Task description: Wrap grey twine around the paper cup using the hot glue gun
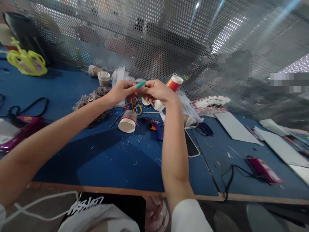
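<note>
My left hand (122, 91) and my right hand (158, 91) meet above the blue table (116, 161), fingers pinched together. Between them sticks out a small teal stick-like piece (140, 84); both hands grip it, though which hand carries it I cannot tell. Right below the hands lie a paper cup wrapped in twine (127, 120) on its side, scissors with coloured handles (135, 107) and a blue glue gun (156, 127).
A heap of twine (93, 100) lies left of the hands. A red paper cup (174, 83) stands behind them. A phone (191, 145), a pink tool (16, 133), a yellow crown shape (26, 61), white boards (235, 127) and a perforated metal screen (154, 38) surround the spot.
</note>
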